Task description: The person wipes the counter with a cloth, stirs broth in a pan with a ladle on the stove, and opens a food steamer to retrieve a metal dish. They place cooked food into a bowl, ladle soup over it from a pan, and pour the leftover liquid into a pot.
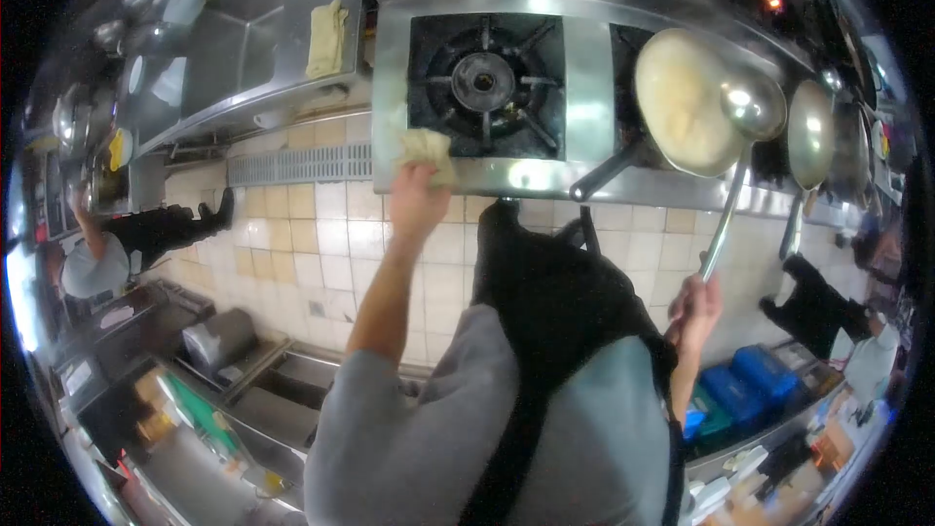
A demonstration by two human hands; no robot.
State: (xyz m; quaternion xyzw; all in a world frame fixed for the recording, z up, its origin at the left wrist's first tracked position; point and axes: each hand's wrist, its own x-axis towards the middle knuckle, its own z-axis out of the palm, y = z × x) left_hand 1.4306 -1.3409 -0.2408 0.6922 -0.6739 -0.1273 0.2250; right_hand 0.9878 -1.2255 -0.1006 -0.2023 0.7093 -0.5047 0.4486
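Here, L hand (419,203) grasps folded cloth (427,149) at stove's front edge (497,175); burner (484,83) lies just beyond those fingertips. R hand (694,310) clasps ladle (728,206); pan (682,102) w/ pale contents sits ahead of R fingers. Best: cloth flat, L fingertips clear of burner, ladle level, R wrist steady.

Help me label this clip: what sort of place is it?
Probably a commercial kitchen: a gas burner in a steel range, a long-handled ladle, and a drain grate in the tiled floor.
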